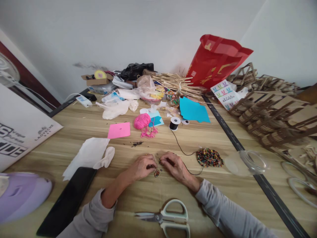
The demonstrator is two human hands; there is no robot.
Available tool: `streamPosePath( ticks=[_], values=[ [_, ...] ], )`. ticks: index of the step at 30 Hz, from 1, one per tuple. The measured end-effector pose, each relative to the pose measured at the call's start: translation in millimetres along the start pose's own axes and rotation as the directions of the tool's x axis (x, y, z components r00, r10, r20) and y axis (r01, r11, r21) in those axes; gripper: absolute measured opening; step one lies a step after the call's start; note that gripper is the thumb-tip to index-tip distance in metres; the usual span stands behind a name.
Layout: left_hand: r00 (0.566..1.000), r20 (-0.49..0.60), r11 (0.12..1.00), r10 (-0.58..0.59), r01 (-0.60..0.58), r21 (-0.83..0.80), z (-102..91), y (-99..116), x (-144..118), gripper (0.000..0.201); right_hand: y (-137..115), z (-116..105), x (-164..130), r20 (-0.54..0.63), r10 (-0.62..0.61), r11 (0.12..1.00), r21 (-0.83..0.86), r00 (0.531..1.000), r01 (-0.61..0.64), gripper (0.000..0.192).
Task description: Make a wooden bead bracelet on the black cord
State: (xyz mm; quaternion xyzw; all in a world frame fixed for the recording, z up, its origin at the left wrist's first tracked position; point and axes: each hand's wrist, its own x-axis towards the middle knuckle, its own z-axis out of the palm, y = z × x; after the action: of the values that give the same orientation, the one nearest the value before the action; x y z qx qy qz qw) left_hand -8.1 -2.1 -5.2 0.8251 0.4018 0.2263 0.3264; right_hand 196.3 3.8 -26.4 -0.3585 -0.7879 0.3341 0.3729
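My left hand (143, 168) is closed in a pinch just left of a small cluster of brown beads (157, 173). What its fingertips hold is too small to make out. Facing it, my right hand (173, 166) pinches with thumb and forefinger, a tiny dark bit showing at the tips. A thin black cord (193, 174) runs into the right hand from a heap of multicoloured strung beads (209, 157). From that heap the cord also leads back to a black spool (174, 124). Scissors (160, 217) with pale handles lie nearer me, blades pointing left.
Beyond the hands lie small black sticks (137, 144), pink paper (119, 130), pink yarn (142, 121) and blue sheets (194, 110). A black phone-like slab (68, 201) and white tissue (86, 153) are at left. Clear lids (247, 162) and wooden baskets (274, 122) stand right.
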Motion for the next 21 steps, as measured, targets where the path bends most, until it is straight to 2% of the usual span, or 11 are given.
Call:
streamPosePath(
  ticks=[8,13,21],
  values=[
    [0.999,-0.038,0.998,-0.013,0.011,-0.057,1.8,-0.7,-0.5,0.013,-0.4,-0.4,0.5,0.011,-0.028,1.000,-0.005,1.000,0.028,0.014],
    [0.985,-0.107,0.970,-0.136,0.110,-0.216,4.0,-4.9,0.2,0.011,0.0,-0.2,0.4,0.023,-0.022,1.000,-0.012,1.000,0.022,0.012],
    [0.967,-0.087,0.888,-0.241,0.184,-0.421,5.6,-8.3,2.4,0.010,0.6,1.3,-0.4,0.027,-0.001,1.000,-0.009,1.000,0.001,0.011]
  ],
)
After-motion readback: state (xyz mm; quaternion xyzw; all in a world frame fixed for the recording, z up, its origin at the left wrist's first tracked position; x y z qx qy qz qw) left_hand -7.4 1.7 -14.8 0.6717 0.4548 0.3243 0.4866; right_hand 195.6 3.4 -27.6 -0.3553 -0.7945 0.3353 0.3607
